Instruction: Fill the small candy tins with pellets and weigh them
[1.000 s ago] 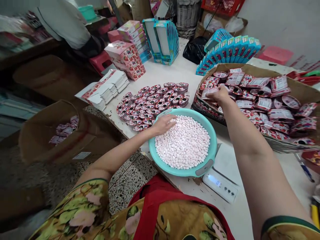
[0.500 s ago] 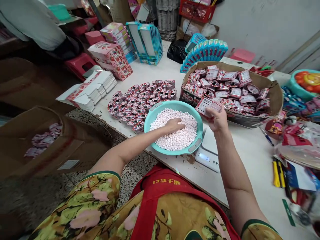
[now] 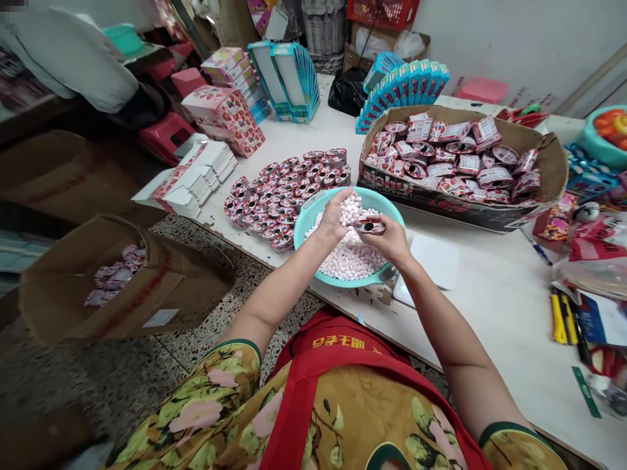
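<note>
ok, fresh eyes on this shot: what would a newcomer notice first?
First, the turquoise basin of pale pellets at the centre, where the left hand cups a handful beside a small packet in the right hand. Next, the dense cluster of standing packets just beyond and left of it, and the long cardboard box beyond and right, heaped with loose packets.

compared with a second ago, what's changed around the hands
The right hand took a pack from the cardboard tray and brought it left, over the basin. The left hand scooped up white pellets and holds them by the pack's open end. The tray and standing packs stayed put.
</note>
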Motion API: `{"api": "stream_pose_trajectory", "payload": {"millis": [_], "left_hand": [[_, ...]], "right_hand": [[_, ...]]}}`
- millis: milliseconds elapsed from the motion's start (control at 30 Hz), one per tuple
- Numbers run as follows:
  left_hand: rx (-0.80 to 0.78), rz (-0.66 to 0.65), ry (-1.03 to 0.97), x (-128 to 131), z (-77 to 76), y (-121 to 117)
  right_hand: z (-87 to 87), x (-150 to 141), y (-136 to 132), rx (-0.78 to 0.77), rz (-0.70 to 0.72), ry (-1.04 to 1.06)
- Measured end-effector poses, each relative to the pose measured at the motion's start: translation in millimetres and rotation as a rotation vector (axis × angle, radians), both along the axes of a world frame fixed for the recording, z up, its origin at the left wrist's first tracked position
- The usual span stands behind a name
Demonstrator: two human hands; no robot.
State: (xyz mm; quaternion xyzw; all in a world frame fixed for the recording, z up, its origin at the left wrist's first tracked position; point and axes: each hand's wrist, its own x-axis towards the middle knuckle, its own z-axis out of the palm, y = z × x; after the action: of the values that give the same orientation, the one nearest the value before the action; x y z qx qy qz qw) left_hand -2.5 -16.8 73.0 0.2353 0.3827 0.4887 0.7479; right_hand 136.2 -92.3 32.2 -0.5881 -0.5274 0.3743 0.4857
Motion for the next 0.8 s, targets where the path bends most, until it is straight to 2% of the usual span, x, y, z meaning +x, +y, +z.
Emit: {"api": "stream_pose_trajectory", "payload": {"millis": [100, 200, 300, 500, 600, 700, 800], "left_hand": [[0.085, 0.118, -0.039, 13, 4.2, -3], [0.162, 0.221, -0.005, 19, -0.4, -3], [0.213, 0.21, -0.001, 20, -3.5, -1], [0.277, 0.133, 0.039, 20, 2.0, 3], [0.272, 0.1, 0.07, 20, 3.1, 3], [0.3, 0.127, 0.07, 19, 1.9, 4], [0.289, 0.147, 0.088, 18, 0.6, 6]], "right_hand": [[-1.0, -16, 4, 0.065, -0.003, -0.103], [0.6, -23, 6, 0.097, -0.041, -0.181], [0.3, -25, 7, 0.083, -0.048, -0.182], [-8.2, -27, 8, 0.022, 0.057, -0.043], [-9.5, -27, 10, 0.022, 0.028, 0.033], [-8.4, -27, 13, 0.05, 0.009, 0.035], [-7.3, -29, 15, 0.004, 0.004, -0.007]]}}
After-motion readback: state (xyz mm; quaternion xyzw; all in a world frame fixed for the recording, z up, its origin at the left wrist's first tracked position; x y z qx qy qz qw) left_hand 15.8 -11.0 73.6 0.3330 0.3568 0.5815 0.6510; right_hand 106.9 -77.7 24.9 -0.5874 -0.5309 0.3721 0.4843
